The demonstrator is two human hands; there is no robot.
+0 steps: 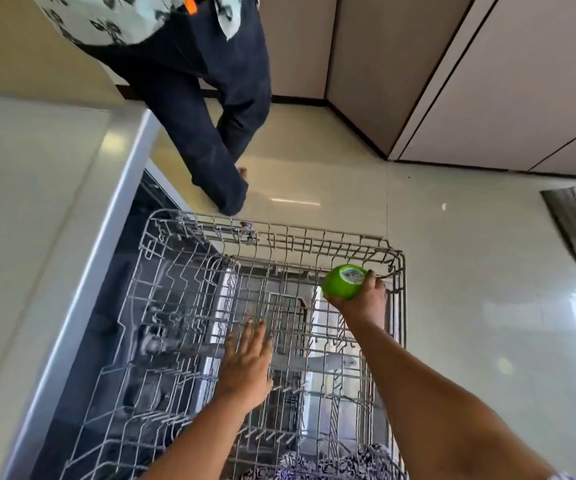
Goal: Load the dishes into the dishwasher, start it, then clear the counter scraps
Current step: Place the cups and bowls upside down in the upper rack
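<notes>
One green cup (343, 282) — right hand (366, 299) grips it over rack (397, 268).

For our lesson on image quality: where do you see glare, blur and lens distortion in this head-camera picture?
Head view: glare patches on the glossy floor and countertop; slight blur on the left hand; wide-angle bending of the counter edge and cupboard lines; green cup sharp.

One wide-angle head camera is looking steeply down from above, facing forward over the pulled-out dishwasher rack (272, 306), sitting close above it, with the worktop (37, 220) edging the left and floor (470, 271) beyond.
</notes>
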